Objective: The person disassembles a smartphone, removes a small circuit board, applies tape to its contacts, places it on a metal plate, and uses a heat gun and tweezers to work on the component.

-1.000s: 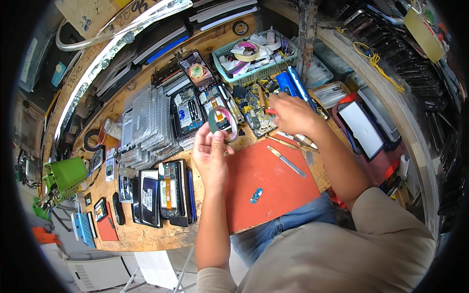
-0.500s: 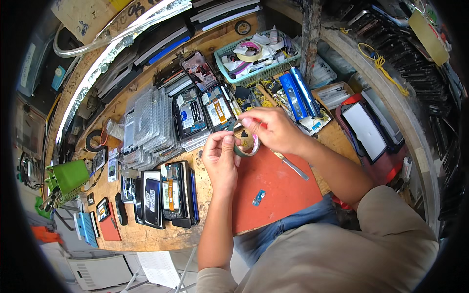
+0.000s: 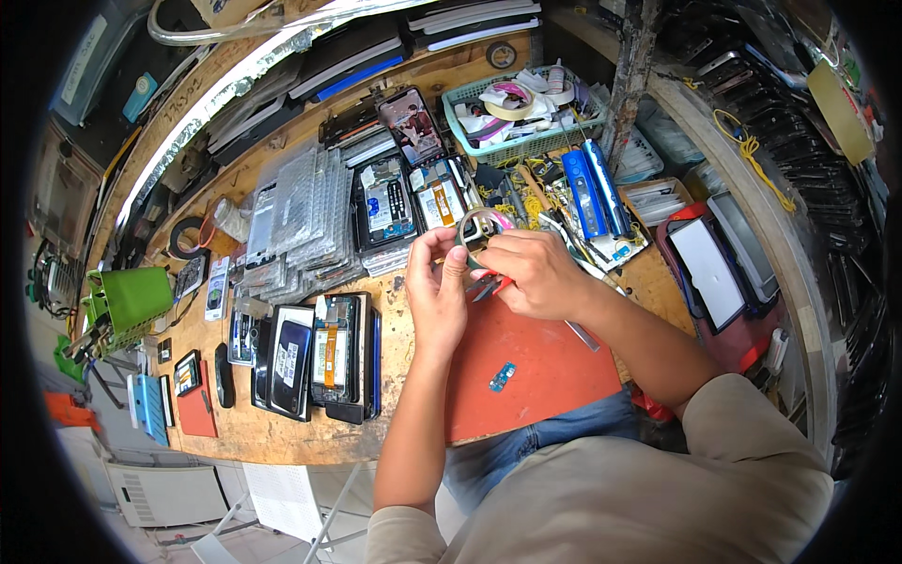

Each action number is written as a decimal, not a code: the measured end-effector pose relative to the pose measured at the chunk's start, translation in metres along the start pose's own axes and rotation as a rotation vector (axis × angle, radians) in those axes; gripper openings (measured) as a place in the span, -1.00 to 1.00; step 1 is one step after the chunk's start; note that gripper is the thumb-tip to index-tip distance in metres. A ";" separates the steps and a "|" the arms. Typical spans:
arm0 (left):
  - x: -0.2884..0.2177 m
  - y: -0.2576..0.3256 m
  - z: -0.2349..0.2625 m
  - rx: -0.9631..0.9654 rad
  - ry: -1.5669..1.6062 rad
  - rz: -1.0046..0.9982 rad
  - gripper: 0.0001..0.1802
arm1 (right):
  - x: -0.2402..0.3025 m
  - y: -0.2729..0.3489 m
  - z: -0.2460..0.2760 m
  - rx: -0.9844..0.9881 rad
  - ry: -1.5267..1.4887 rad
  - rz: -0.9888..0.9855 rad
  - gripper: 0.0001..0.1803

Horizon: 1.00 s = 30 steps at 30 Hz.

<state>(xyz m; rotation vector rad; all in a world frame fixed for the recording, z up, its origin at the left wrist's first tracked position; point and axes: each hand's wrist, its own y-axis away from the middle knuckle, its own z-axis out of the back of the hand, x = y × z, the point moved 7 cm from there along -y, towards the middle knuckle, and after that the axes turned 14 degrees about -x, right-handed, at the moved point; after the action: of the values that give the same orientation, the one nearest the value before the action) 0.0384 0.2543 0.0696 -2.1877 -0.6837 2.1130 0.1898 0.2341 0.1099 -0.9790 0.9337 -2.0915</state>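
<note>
A roll of tape (image 3: 482, 212) is pinched between the thumb and fingers of my left hand (image 3: 438, 291). Pressed close beside it, my right hand (image 3: 537, 273) is closed round a small red-handled tool (image 3: 496, 284), whose dark tips point toward my left thumb. The fingers partly cover this tool, so I cannot tell whether it is scissors or pliers. Both hands are over the far part of a red mat (image 3: 545, 385). Nearer me on the mat lies a small blue circuit board (image 3: 502, 377). A flat metal blade (image 3: 583, 336) shows from beneath my right wrist.
Opened phones (image 3: 383, 207) and stacked clear plastic trays (image 3: 301, 211) stand behind and left. More phones (image 3: 289, 367) stand upright near the front edge. A teal basket (image 3: 540, 141) holds tape rolls. Blue tools (image 3: 584, 193) lie far right, and a green basket (image 3: 130, 299) hangs left.
The tape roll has turned and risen between my hands. The red-handled tool has swung lower, its dark tips now showing beside my left thumb. The whole view has shifted slightly.
</note>
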 end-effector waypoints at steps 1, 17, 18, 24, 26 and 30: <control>0.000 -0.001 0.000 0.014 -0.002 -0.019 -0.77 | 0.000 0.000 0.001 0.009 0.002 0.024 -0.76; -0.017 0.000 0.000 0.037 0.082 -0.171 -0.48 | 0.001 -0.002 0.004 -0.152 -0.158 -0.004 -0.68; -0.020 0.004 -0.001 0.043 0.098 -0.179 -0.47 | 0.001 -0.003 0.006 -0.172 -0.151 0.009 -0.66; -0.035 0.015 0.001 0.001 0.107 -0.309 -0.49 | 0.005 -0.006 0.015 -0.232 -0.046 0.114 -0.61; -0.038 0.016 0.002 -0.008 0.096 -0.354 -0.50 | 0.005 -0.007 0.018 -0.267 -0.025 0.130 -0.61; -0.036 0.019 0.004 -0.045 0.092 -0.396 -0.54 | 0.006 -0.007 0.020 -0.256 0.016 0.158 -0.63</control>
<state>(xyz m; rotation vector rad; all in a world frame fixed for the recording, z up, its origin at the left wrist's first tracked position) 0.0404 0.2248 0.0974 -1.9512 -1.0612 1.8035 0.2014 0.2271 0.1275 -0.9808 1.2688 -1.8827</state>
